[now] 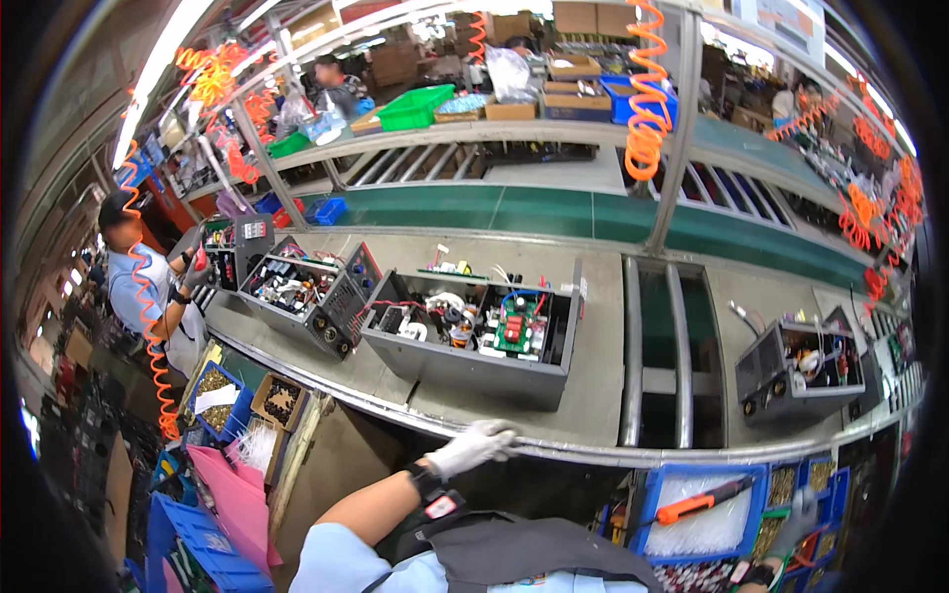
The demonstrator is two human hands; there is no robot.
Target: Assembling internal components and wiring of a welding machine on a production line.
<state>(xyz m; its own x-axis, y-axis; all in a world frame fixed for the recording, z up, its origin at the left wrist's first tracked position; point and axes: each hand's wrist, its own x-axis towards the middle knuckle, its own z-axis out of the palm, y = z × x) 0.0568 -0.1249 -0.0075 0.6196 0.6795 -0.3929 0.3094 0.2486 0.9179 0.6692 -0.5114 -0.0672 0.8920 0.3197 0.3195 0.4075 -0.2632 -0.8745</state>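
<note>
the person wears a light blue shirt (336, 561), its left sleeve ending near the elbow and leaving the forearm bare. over it lies a dark grey apron (539, 547), creased across the chest, with more pale blue cloth showing along its lower edge. a white fabric glove (463, 453) covers the left hand (474, 447), and a black band (427, 482) circles that wrist. just beside it sits a small dark tag (443, 506) with a white and red face. the right hand (804, 511), blurred, wears a greyish glove; a dark band (759, 574) rings its wrist.
</note>
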